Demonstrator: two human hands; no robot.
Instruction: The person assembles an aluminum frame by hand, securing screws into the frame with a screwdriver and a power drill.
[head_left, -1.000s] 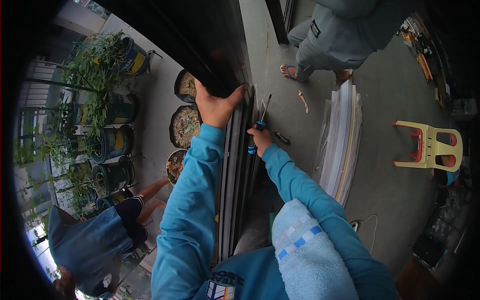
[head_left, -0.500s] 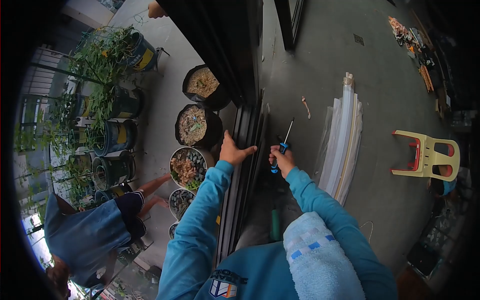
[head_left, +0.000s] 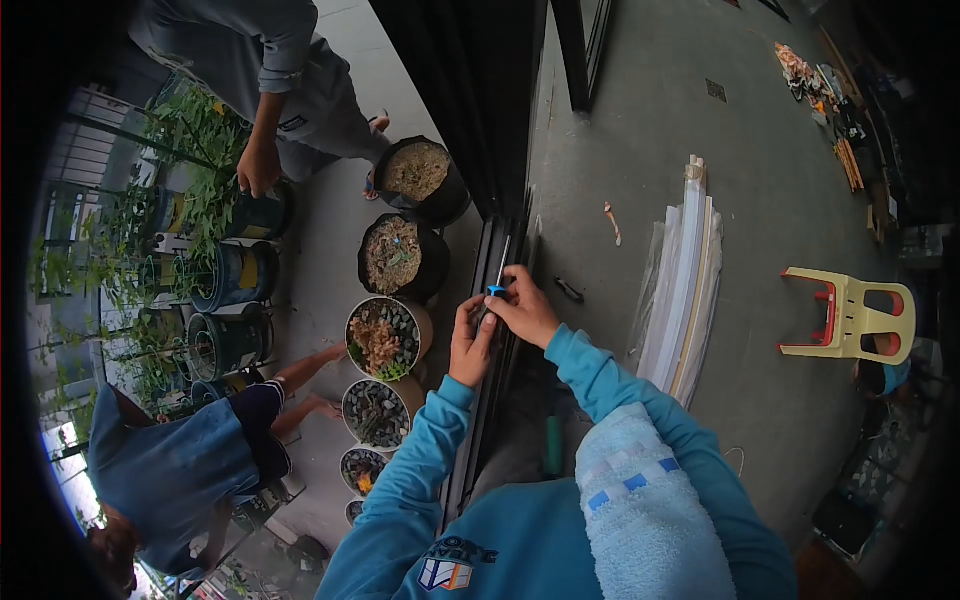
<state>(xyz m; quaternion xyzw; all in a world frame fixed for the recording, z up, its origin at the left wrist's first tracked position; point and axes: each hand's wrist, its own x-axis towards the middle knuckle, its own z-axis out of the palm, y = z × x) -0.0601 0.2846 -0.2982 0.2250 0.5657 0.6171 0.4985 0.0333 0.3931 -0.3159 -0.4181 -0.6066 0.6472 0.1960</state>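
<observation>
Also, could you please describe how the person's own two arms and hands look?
Both arms wear long, plain blue-teal sleeves, the left sleeve and right sleeve loosely wrinkled and reaching the wrists. No marking shows on them. The left hand and right hand wear no gloves.

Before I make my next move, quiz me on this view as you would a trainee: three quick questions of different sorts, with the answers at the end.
1. Name it: what tool is the right hand holding?
2. True or false: the yellow chair and the plant pots are on the same side of the black frame.
3. Pick one: what is the main colour of the towel?
a) red
b) light blue
c) black

Key: 1. a screwdriver; 2. false; 3. b
</observation>
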